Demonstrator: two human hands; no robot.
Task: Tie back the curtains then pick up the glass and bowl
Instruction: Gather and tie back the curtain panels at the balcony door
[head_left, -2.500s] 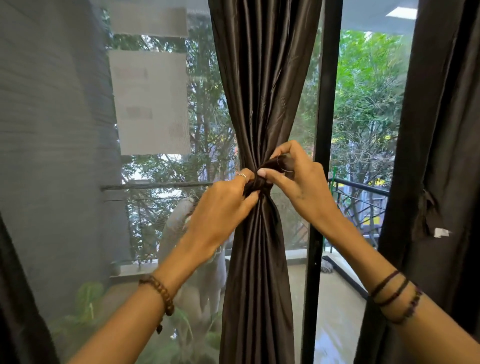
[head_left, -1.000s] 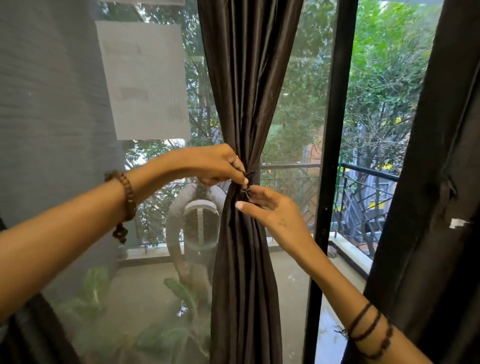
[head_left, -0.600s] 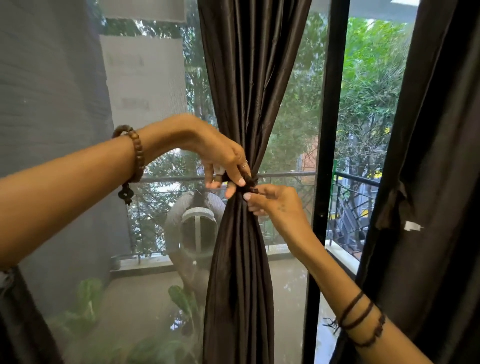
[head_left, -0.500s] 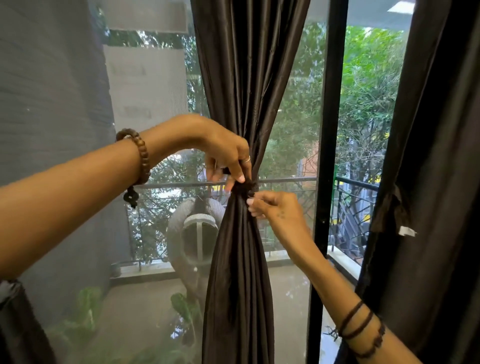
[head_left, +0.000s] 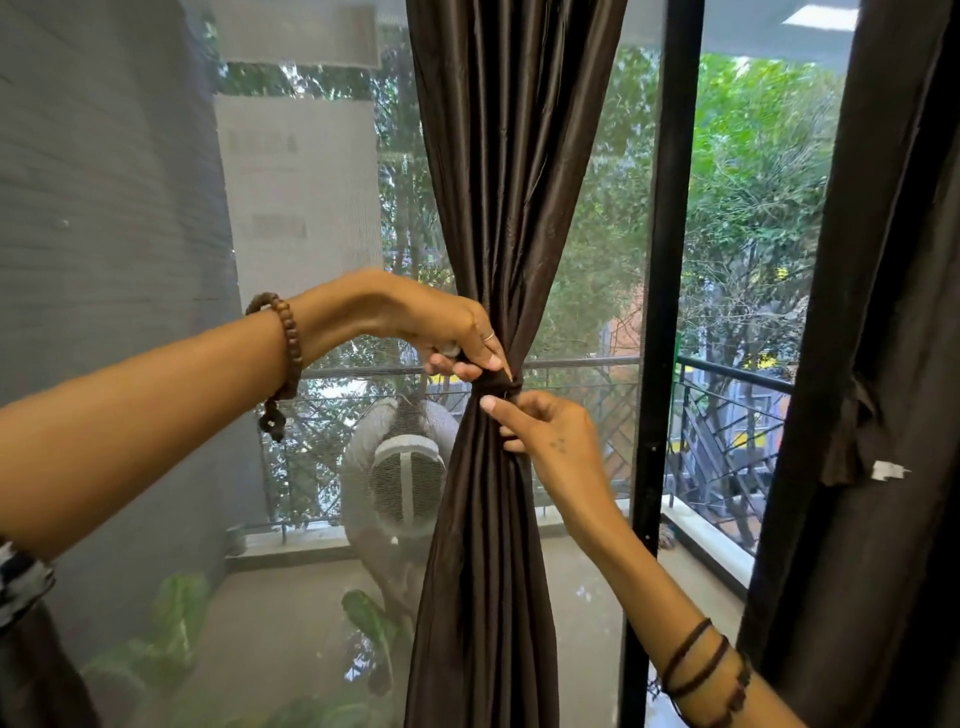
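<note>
We stand at a glass door with a black frame (head_left: 660, 312), facing a balcony railing (head_left: 727, 374) and green trees (head_left: 753, 182). The dark curtain (head_left: 509, 156) hangs gathered at the middle, cinched by a tie (head_left: 500, 385). Our left hand (head_left: 447, 332) pinches the tie from above; our right hand (head_left: 545, 431) pinches it from below. A second curtain (head_left: 883, 312) hangs at right. The glass and bowl are out of view.

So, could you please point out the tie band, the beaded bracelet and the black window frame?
tie band (head_left: 496, 385): head view, on the cinched wrap.
beaded bracelet (head_left: 291, 338): head view, on its beads.
black window frame (head_left: 670, 260): head view, on the upright bar.
</note>
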